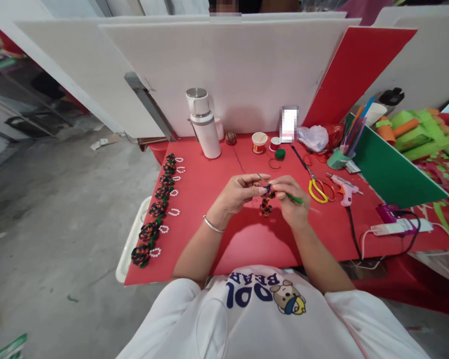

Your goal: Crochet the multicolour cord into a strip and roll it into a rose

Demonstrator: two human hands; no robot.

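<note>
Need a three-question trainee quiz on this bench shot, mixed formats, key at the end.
1. Multiple choice: the right grip holds the
a) glue gun
b) green-handled tool
c) scissors

2. True or false: the white thermos stands upright on the red tabletop.

3. Fill in: the row of yarn rosettes runs along the tabletop's ___ edge, as the seated person sees it.

Key: 1. b; 2. true; 3. left
</note>
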